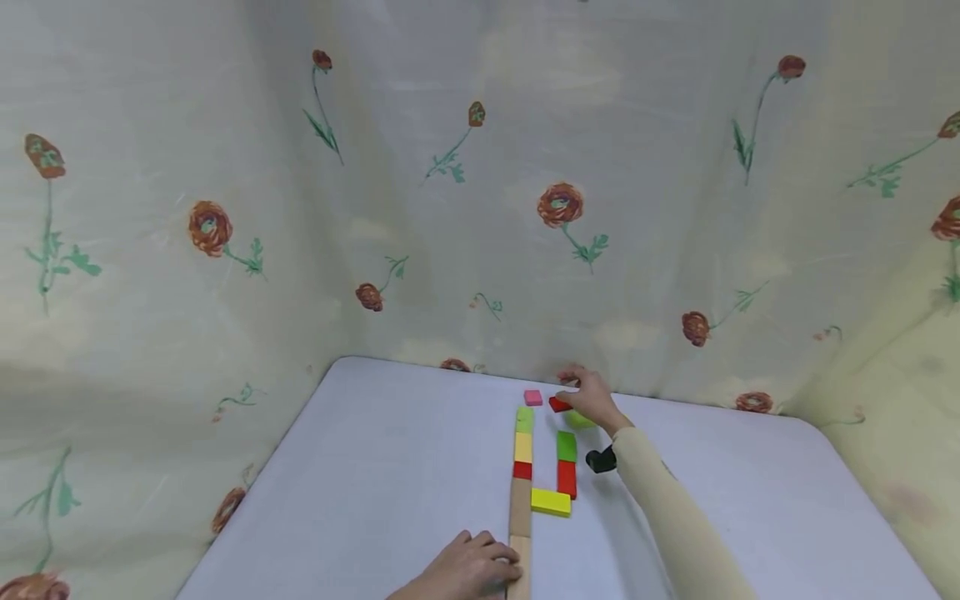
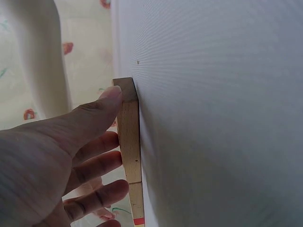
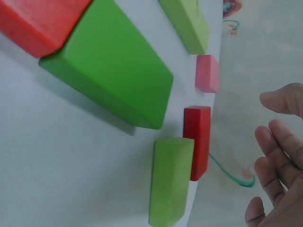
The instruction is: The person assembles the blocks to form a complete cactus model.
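Note:
Along a straight row of blocks lies my left hand (image 1: 467, 568), its thumb and loosely extended fingers touching the wooden block (image 2: 129, 137) at the near end. Beyond it the row has another wooden block (image 1: 521, 505), then a small red, a pale yellow and a lime block (image 1: 524, 419). My right hand (image 1: 596, 402) hovers at the far side of the table, over a red block (image 3: 197, 142) and beside a light green block (image 3: 171, 184). In the right wrist view its thumb and fingers are apart, with nothing between them. A pink block (image 3: 207, 73) lies left of the red one.
Right of the row lie a green block (image 1: 566, 446), a red block (image 1: 567, 480) and a yellow block (image 1: 551, 502), arranged end to end with a corner. A black device (image 1: 601, 460) is at my right wrist. Flowered cloth (image 1: 480, 208) hangs behind the white table (image 1: 420, 450).

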Tool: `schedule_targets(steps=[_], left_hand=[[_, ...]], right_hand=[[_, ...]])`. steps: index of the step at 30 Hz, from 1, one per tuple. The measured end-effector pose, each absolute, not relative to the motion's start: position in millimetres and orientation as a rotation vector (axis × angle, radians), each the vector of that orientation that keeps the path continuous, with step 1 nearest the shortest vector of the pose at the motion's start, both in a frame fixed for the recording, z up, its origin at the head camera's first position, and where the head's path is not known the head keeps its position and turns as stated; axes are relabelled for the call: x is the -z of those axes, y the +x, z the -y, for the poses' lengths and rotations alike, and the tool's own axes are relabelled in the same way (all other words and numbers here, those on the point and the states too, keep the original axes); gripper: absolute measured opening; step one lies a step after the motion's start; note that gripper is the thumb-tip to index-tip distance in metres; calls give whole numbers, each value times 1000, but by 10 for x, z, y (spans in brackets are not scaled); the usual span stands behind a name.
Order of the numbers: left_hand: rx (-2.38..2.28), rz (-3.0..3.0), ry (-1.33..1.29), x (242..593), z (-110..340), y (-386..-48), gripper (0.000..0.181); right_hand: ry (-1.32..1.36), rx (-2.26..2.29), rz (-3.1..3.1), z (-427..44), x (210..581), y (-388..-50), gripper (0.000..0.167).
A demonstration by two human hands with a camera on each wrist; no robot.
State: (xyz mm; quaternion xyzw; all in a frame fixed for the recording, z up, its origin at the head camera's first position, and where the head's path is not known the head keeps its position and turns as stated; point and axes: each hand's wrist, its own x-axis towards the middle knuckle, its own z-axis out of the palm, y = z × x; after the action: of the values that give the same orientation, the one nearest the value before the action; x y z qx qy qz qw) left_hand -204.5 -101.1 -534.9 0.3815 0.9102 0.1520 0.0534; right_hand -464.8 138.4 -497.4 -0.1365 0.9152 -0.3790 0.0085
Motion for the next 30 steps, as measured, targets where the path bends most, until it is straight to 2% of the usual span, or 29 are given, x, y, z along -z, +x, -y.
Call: schedule_targets(steps=[14,30], left_hand=[[-435,-2749,1113,5349,1003,-2032,43],[-395,-2730,1176,5338,1046,-2057,43]], right_hand=[[-519,898,-2903,-1187,5171,-4767,43],[-463,740,-2901,-1037,5271,-4796,40]])
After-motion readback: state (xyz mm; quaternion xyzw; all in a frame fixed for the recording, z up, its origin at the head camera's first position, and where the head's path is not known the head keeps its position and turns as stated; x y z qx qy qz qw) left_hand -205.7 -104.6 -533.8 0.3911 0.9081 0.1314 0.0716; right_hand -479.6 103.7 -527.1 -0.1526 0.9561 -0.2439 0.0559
